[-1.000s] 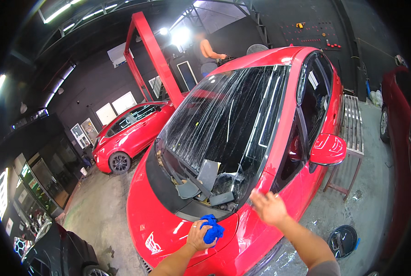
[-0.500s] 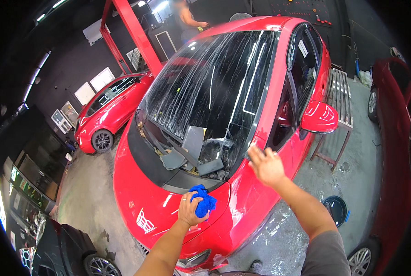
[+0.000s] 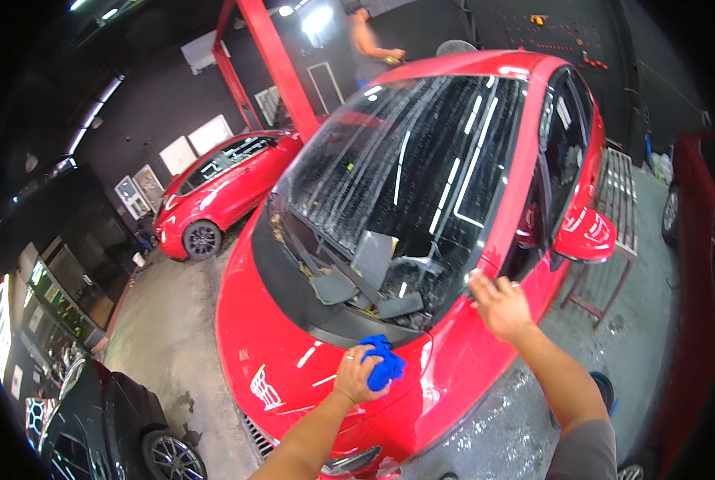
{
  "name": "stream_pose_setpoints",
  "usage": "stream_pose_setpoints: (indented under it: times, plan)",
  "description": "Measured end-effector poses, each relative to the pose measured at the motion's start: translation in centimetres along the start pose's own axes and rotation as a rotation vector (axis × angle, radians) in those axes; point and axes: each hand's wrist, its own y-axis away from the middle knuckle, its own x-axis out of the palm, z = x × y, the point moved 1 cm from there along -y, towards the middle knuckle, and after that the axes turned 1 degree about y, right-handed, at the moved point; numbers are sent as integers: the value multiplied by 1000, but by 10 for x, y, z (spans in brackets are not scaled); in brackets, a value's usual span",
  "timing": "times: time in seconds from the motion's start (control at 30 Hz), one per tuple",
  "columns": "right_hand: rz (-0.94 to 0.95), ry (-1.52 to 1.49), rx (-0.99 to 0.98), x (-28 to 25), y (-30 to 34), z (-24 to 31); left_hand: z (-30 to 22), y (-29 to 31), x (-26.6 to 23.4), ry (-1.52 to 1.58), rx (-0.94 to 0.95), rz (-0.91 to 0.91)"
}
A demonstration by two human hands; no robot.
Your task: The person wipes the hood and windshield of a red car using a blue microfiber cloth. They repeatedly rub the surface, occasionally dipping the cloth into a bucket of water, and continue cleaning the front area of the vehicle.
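Note:
My left hand point(image 3: 357, 378) is closed round a crumpled blue cloth point(image 3: 383, 362), held at the rear of the hood of a red car point(image 3: 325, 384). A ring shows on one finger. My right hand point(image 3: 501, 308) is by the lower corner of the windshield, near the front pillar, with its fingers stretched out; I cannot tell whether anything is under the fingertips. Wet streaks and light reflections run down the dark windshield point(image 3: 421, 168). Grey flat pieces point(image 3: 373, 254) and dry debris appear at the glass's lower edge, beside the black cowl point(image 3: 281, 276).
A red side mirror point(image 3: 585, 234) juts out right of my right hand. Beyond it stands a slatted metal bench point(image 3: 617, 200). A dark bucket point(image 3: 604, 392) sits on the wet floor. Other cars flank this one, and a person point(image 3: 369, 52) stands behind its far side.
The view has shifted, so the car sits further right and lower in it. My left hand still grips the blue cloth. My right hand stays near the windshield corner.

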Motion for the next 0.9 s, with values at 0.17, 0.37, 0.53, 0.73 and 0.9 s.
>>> stream_pose_setpoints:
  times: [0.17,0.37,0.53,0.73,0.9]
  plan:
    - [-62,58,-142,10,17,27,7,10,-3,29,-2,21]
    - [-28,12,52,-18,-14,4,3,8,-2,15,-16,6]
    - [38,-21,-134,-3,22,45,3,8,-6,12,2,16]
    - [25,69,34,10,-3,24,5,8,-4,15,1,0]
    - [15,46,-72,-13,5,13,-1,5,-6,34,-5,-9]
